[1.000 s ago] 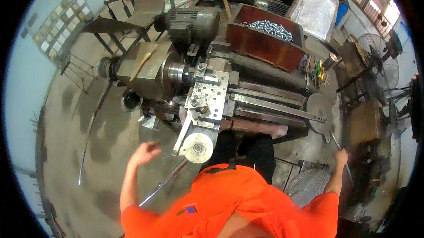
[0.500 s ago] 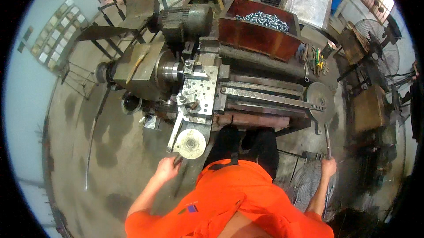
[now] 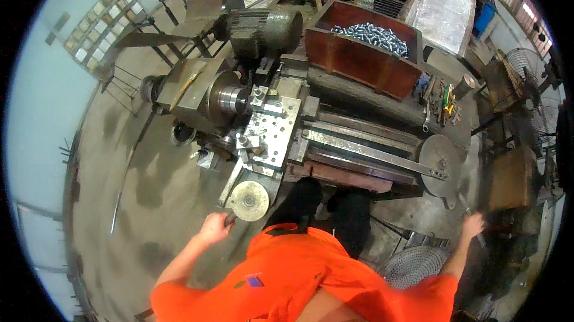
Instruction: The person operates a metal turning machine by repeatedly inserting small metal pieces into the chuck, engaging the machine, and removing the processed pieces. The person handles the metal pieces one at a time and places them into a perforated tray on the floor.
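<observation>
My left hand (image 3: 215, 227) is closed around the short handle at the lower left of a pale round handwheel (image 3: 249, 200), on the near side of a small metal lathe. My right hand (image 3: 472, 224), slightly blurred, grips a long metal lever (image 3: 464, 201) that joins a grey round disc (image 3: 440, 166) at the lathe's right end. Two flat bars run from this disc toward the drilled tool plate (image 3: 272, 129). Clamped tool blocks (image 3: 245, 141) sit on that plate. Just left of it is the shiny chuck (image 3: 232, 99). I cannot make out a workpiece in it.
Behind the lathe bed stands a reddish-brown box (image 3: 359, 59) of small shiny metal cylinders (image 3: 376, 40). Wrenches and tools (image 3: 445, 104) lie to its right. A motor (image 3: 263, 30) sits at the back; a fan (image 3: 526, 77) is far right. A perforated round mesh piece (image 3: 415, 265) rests low by my right arm.
My right hand has swung the lever outward to the right, away from my body. My left hand stays on the handwheel's handle, which has turned slightly. The whole view has shifted and tilted a little.
</observation>
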Motion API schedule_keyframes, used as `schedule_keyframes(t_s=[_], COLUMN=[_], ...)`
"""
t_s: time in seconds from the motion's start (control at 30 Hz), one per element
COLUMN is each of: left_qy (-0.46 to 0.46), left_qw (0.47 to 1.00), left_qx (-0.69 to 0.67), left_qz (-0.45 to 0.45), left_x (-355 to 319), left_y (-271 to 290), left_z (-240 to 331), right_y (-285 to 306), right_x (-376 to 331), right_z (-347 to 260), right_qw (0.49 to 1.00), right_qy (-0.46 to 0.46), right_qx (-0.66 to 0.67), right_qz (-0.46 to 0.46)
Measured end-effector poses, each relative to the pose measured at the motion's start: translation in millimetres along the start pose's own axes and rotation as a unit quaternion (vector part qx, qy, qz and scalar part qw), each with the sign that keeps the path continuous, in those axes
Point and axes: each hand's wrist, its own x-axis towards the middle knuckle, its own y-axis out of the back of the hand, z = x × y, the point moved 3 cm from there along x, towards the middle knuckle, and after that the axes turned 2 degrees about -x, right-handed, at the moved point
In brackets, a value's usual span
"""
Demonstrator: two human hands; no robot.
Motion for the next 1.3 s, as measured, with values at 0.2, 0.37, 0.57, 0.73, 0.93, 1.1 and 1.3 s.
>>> schedule_keyframes(t_s=[0.2, 0.37, 0.57, 0.73, 0.93, 1.1, 1.3], left_qy=[0.067, 0.071, 0.174, 0.127, 0.294, 0.229, 0.214], left_qw=[0.967, 0.927, 0.957, 0.95, 0.895, 0.953, 0.959], left_qx=[-0.147, -0.352, 0.204, 0.262, 0.053, 0.12, 0.134], left_qz=[-0.197, -0.104, 0.106, 0.116, 0.332, 0.16, 0.128], left_x=[0, 42, 154, 197, 215, 199, 183], left_y=[23, 50, 83, 74, -10, 32, 59], left_z=[19, -66, -215, -240, -286, -257, -251], right_y=[33, 65, 77, 111, 195, 230, 365], right_x=[43, -40, -149, -159, -158, -144, -88], right_z=[-29, -60, -101, -117, -150, -174, -251], right_qw=[0.983, 0.984, 0.95, 0.903, 0.878, 0.872, 0.797], right_qy=[-0.164, -0.129, 0.028, -0.036, 0.071, 0.142, 0.294], right_qx=[0.029, 0.111, 0.308, 0.412, 0.438, 0.451, 0.527], right_qz=[-0.078, 0.045, 0.035, -0.117, -0.18, -0.128, -0.009])
